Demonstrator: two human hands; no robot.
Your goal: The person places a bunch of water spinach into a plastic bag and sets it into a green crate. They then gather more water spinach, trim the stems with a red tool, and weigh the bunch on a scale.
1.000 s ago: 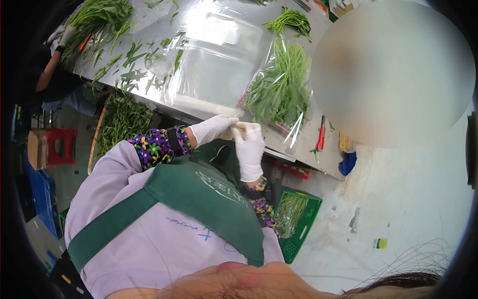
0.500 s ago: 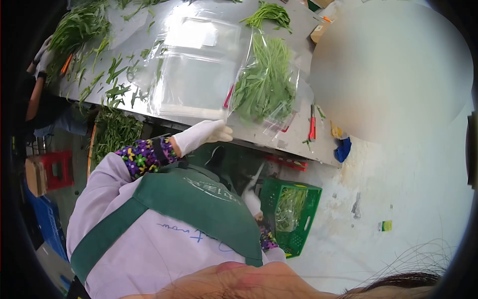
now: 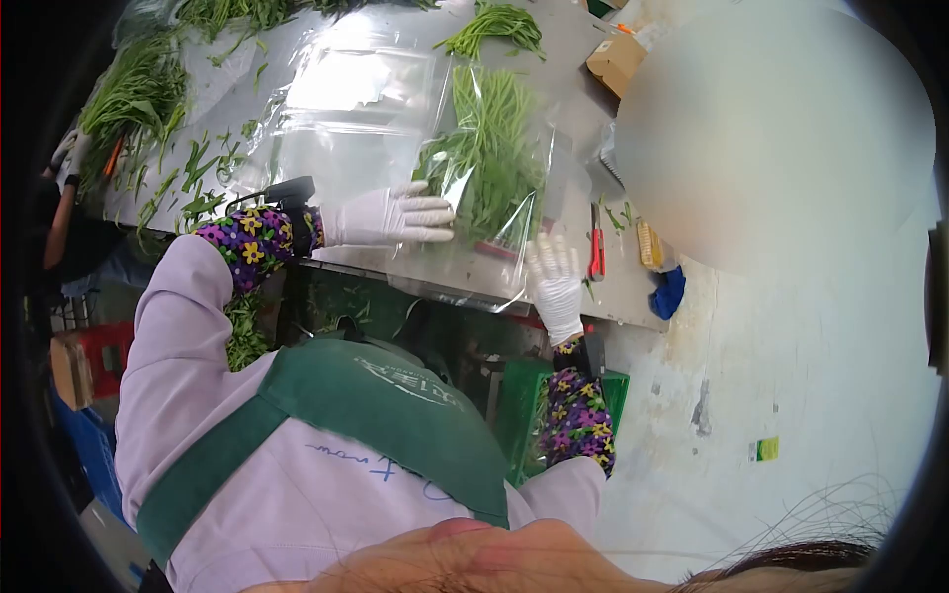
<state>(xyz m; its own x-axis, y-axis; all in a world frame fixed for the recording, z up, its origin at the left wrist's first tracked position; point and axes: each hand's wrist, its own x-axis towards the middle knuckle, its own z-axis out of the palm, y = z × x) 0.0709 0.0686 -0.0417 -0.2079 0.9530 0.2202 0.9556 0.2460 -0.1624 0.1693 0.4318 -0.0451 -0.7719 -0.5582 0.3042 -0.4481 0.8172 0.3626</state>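
A clear plastic bag holding a bunch of leafy green vegetables point(image 3: 486, 148) lies on the metal table, its stems toward the far side. My left hand point(image 3: 405, 215), in a white glove, reaches flat over the bag's left edge with fingers stretched out. On the other side, my gloved right hand point(image 3: 556, 285) is at the bag's lower right corner, its fingers straight and pointing away from me. Neither hand grips anything. Left of the filled bag lies a stack of flat clear plastic bags point(image 3: 346, 148).
A red-handled cutter point(image 3: 597, 247) lies right of my right hand, near a blue cloth point(image 3: 668, 293) and a cardboard box point(image 3: 615, 61). Loose greens point(image 3: 494, 32) lie at the back. At far left another person's gloved hands point(image 3: 71, 148) touch greens. A green crate point(image 3: 519, 405) stands below.
My right hand has risen from beside the green crate to the bag's lower right corner. My left hand has moved forward over the bag's left edge, and its fingers have spread.
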